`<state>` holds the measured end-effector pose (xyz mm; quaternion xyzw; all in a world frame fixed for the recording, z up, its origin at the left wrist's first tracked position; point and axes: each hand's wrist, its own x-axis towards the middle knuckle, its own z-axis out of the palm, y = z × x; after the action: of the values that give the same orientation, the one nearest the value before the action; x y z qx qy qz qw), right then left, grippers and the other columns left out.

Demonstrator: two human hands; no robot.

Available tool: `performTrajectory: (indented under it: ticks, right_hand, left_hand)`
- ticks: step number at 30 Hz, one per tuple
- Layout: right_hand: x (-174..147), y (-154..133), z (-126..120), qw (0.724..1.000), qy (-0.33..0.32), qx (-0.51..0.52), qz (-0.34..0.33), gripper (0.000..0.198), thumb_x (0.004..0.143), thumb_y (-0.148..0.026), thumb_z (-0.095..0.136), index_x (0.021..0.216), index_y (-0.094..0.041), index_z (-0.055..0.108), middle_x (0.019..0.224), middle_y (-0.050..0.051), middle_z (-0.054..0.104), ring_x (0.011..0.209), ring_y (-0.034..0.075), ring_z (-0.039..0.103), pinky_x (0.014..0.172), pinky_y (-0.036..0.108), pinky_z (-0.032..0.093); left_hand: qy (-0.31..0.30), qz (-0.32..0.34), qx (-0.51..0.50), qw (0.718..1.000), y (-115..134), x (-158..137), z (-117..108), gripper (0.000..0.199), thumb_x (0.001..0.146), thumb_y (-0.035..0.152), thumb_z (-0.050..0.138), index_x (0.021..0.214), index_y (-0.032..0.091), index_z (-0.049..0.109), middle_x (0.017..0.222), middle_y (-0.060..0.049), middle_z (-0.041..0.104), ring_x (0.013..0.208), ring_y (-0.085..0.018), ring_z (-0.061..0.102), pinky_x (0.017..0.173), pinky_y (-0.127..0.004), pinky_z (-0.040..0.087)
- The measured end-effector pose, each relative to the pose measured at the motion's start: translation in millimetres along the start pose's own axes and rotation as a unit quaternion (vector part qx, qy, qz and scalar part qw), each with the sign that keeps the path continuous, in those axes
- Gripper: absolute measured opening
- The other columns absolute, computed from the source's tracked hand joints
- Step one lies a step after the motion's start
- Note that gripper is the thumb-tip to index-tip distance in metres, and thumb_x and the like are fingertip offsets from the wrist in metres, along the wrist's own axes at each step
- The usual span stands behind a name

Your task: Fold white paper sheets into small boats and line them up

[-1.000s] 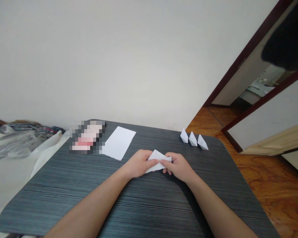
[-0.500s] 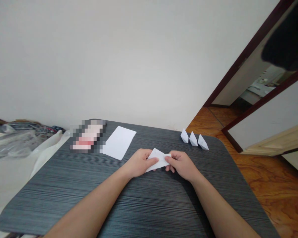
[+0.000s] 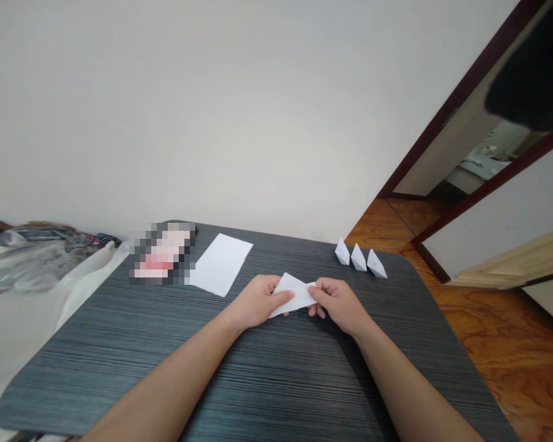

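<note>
Between my two hands is a folded white sheet of paper (image 3: 291, 286), held just above the dark table. My left hand (image 3: 257, 302) grips its left side, thumb on top and fingers underneath. The right end is pinched by my right hand (image 3: 338, 302), with the thumb on the upper face and some fingertips showing below. A pointed corner of the paper sticks up near the left thumb. Beyond my right hand stand three small folded paper boats (image 3: 358, 258) in a row. A flat white sheet (image 3: 223, 264) lies beyond my left hand.
The dark wood-grain table (image 3: 267, 380) has rounded corners and meets a white wall (image 3: 258, 123). A pixelated, unreadable item (image 3: 163, 252) lies at the back left. Plastic-covered things (image 3: 50, 264) are heaped left of the table. Right are wooden flooring (image 3: 511, 344) and a doorway.
My right thumb and fingers have shifted very slightly to the right along the paper's end. The paper has barely moved; the boats and flat sheet stay in place.
</note>
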<state>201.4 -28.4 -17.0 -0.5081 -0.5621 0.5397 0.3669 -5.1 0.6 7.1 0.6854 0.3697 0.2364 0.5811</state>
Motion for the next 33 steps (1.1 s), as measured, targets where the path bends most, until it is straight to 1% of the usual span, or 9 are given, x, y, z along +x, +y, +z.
performTrajectory:
  ticks: [3,6,11,16,19,21,26,30,33]
  right_hand:
    - [0,-2,4,1.000,-0.014,0.011,-0.003,0.021,0.082,-0.034,0.055,0.071,-0.017,0.052,0.058,-0.001,0.062,0.040,0.007,0.043,0.041,0.019,0.030]
    - [0,-4,9,1.000,-0.026,-0.013,0.002,0.016,0.080,-0.031,0.058,0.074,-0.016,0.055,0.059,-0.001,0.062,0.041,0.007,0.044,0.041,0.019,0.031]
    - [0,-5,10,0.997,-0.014,-0.068,0.019,0.017,0.080,-0.032,0.057,0.072,-0.016,0.056,0.057,0.000,0.062,0.042,0.008,0.045,0.041,0.019,0.032]
    - [-1,-5,11,0.995,0.016,-0.103,0.001,0.019,0.081,-0.033,0.056,0.073,-0.016,0.059,0.056,0.001,0.063,0.048,0.010,0.051,0.044,0.019,0.035]
    - [-2,-6,12,0.994,0.009,-0.106,0.001,0.020,0.081,-0.034,0.056,0.072,-0.016,0.059,0.057,0.001,0.063,0.047,0.010,0.051,0.044,0.019,0.035]
    - [-2,-6,12,0.996,0.001,-0.095,0.006,0.021,0.081,-0.035,0.056,0.073,-0.016,0.060,0.057,0.001,0.063,0.046,0.010,0.050,0.044,0.019,0.035]
    - [-1,-4,10,0.998,-0.007,-0.070,0.006,0.020,0.081,-0.034,0.056,0.072,-0.017,0.058,0.056,0.000,0.062,0.045,0.010,0.050,0.044,0.020,0.037]
    - [0,-2,4,0.999,0.023,-0.048,-0.009,0.021,0.081,-0.034,0.056,0.071,-0.017,0.055,0.054,0.000,0.061,0.044,0.010,0.050,0.044,0.020,0.037]
    - [0,-2,1,0.999,0.029,-0.041,-0.012,0.022,0.081,-0.034,0.057,0.069,-0.016,0.054,0.054,0.000,0.061,0.043,0.009,0.049,0.044,0.020,0.037]
  left_hand:
    - [-0.007,-0.004,-0.009,1.000,0,1,1,0.024,0.082,0.028,0.048,0.077,0.011,0.063,0.067,-0.003,0.063,0.057,-0.011,0.051,0.050,-0.019,0.035]
    - [-0.011,0.003,0.000,1.000,-1,1,2,0.023,0.081,0.028,0.049,0.077,0.011,0.063,0.067,-0.002,0.062,0.058,-0.011,0.051,0.051,-0.019,0.035]
    - [0.000,0.013,0.047,0.999,-3,2,2,0.024,0.081,0.032,0.051,0.082,0.012,0.066,0.074,-0.003,0.065,0.065,-0.013,0.055,0.055,-0.020,0.037]
    - [-0.006,0.020,0.052,0.998,-5,5,2,0.028,0.081,0.036,0.052,0.085,0.012,0.066,0.075,-0.003,0.065,0.068,-0.015,0.056,0.057,-0.020,0.038]
    - [0.005,0.022,0.062,0.998,-5,5,3,0.029,0.079,0.038,0.055,0.085,0.012,0.066,0.078,-0.003,0.066,0.069,-0.015,0.057,0.058,-0.021,0.038]
    - [-0.002,0.018,0.071,0.997,-4,5,3,0.029,0.081,0.037,0.053,0.082,0.012,0.066,0.075,-0.003,0.066,0.067,-0.015,0.056,0.057,-0.021,0.038]
    - [-0.015,0.013,0.035,0.999,-3,3,3,0.026,0.082,0.034,0.050,0.079,0.012,0.064,0.069,-0.003,0.064,0.061,-0.013,0.056,0.053,-0.020,0.038]
    - [0.001,-0.005,-0.014,1.000,-7,2,1,0.023,0.082,0.033,0.051,0.082,0.012,0.061,0.066,-0.003,0.064,0.059,-0.014,0.058,0.055,-0.022,0.042]
    - [0.008,-0.011,-0.021,1.000,-11,3,1,0.024,0.083,0.034,0.049,0.081,0.013,0.060,0.063,-0.004,0.064,0.058,-0.014,0.058,0.055,-0.023,0.044]
